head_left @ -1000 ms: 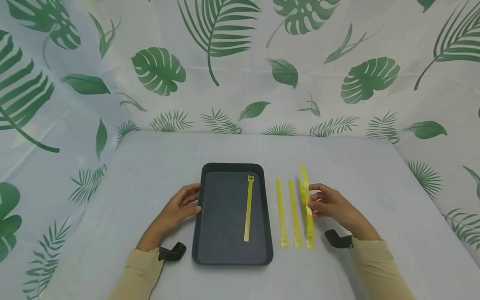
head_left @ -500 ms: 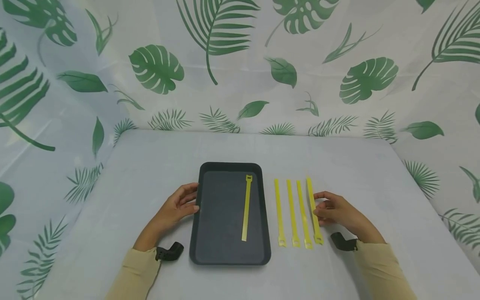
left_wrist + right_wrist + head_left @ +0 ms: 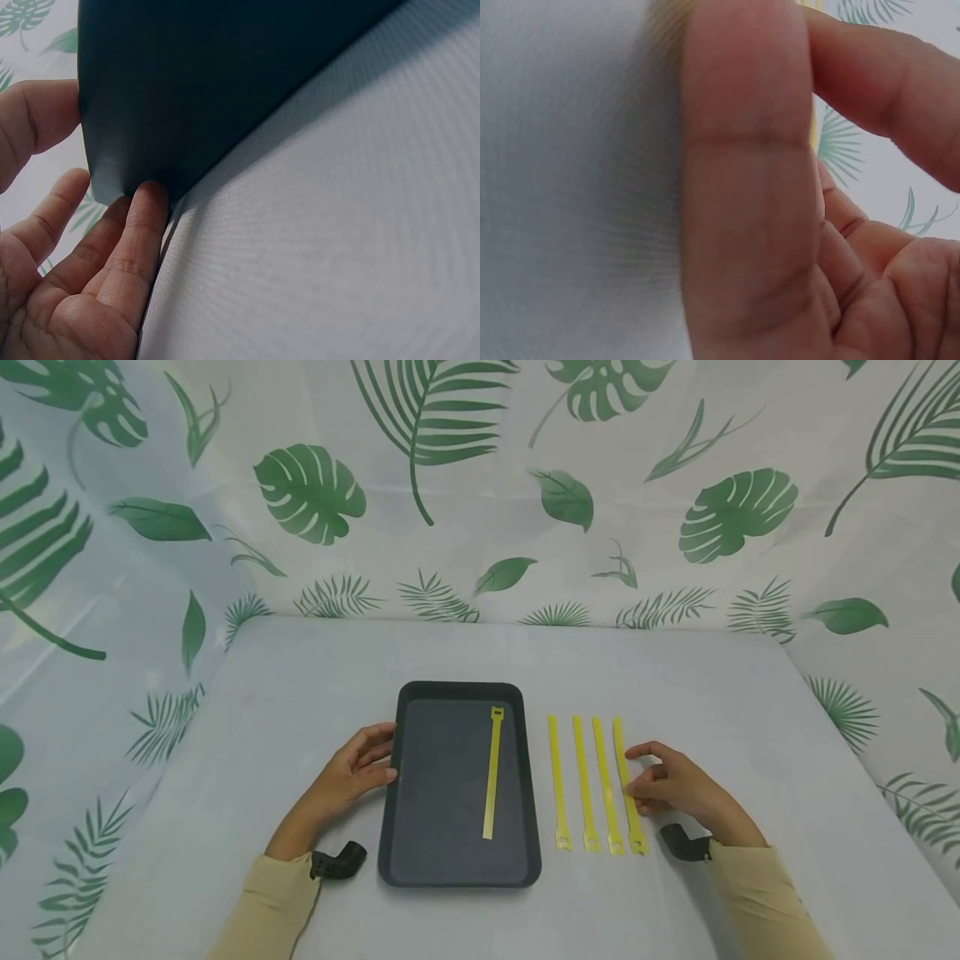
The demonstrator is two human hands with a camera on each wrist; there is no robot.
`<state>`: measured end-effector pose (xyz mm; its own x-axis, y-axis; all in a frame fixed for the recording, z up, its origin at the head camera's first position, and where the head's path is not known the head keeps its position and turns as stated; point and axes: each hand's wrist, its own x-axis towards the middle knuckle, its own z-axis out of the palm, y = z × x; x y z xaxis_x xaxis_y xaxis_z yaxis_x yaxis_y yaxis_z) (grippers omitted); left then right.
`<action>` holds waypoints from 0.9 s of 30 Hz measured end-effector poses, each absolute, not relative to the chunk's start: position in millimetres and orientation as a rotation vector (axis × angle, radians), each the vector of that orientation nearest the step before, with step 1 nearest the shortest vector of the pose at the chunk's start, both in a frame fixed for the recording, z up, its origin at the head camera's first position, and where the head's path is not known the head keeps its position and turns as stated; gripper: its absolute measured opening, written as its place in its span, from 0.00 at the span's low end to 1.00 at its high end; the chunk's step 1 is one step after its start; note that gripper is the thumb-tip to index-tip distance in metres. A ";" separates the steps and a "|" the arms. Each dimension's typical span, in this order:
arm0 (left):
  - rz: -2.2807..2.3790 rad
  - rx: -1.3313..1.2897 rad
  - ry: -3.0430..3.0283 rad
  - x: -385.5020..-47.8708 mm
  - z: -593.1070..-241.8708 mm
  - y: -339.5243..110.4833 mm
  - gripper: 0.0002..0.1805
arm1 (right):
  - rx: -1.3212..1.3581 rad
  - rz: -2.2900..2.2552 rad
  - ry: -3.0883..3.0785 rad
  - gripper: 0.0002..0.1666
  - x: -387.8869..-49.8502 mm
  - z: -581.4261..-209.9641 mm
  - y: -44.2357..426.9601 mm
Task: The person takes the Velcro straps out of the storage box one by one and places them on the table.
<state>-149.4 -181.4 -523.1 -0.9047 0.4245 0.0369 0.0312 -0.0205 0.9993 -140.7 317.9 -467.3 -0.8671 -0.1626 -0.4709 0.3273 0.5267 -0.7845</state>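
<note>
My left hand [image 3: 347,777] rests against the left side of a dark grey tray [image 3: 534,852]; the left wrist view shows its fingertips [image 3: 150,196] touching the tray's outer wall [image 3: 187,82]. One yellow cable tie [image 3: 492,777] with a slotted head lies inside the tray, toward its right side, head at the far end. Right of the tray, several more lie side by side on the table, heads toward me. My right hand [image 3: 678,787] pinches the rightmost yellow cable tie [image 3: 622,747] at its right edge, with thumb and index finger. In the right wrist view a finger hides most of it.
Three other yellow cable ties, the left one [image 3: 558,785], the middle one [image 3: 584,785] and the right one [image 3: 606,785], lie between tray and right hand. A white cloth covers the table [image 3: 360,668]. Leaf-printed fabric [image 3: 450,543] hangs behind and at both sides.
My right hand has moved slightly right and lowered the raised cable tie onto the table, beside the other three. The left hand has stayed at the tray's side.
</note>
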 end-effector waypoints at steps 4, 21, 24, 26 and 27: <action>2.009 0.478 1.973 -149.3 -523.5 -181.8 0.37 | 0.182 -1.241 2.339 0.39 -141.3 -465.6 314.0; 2.019 0.492 1.965 -150.8 -525.2 -183.5 0.37 | 0.083 -1.187 2.451 0.22 -144.8 -455.3 300.5; 2.023 0.495 1.950 -150.6 -525.8 -183.5 0.37 | 0.036 -1.235 2.445 0.21 -145.9 -455.8 297.8; 2.026 0.491 1.940 -150.4 -525.6 -183.7 0.38 | 0.000 -1.268 2.438 0.20 -146.8 -455.8 295.7; 2.027 0.493 1.938 -150.2 -525.5 -183.7 0.38 | -0.019 -1.285 2.432 0.20 -147.3 -455.7 294.6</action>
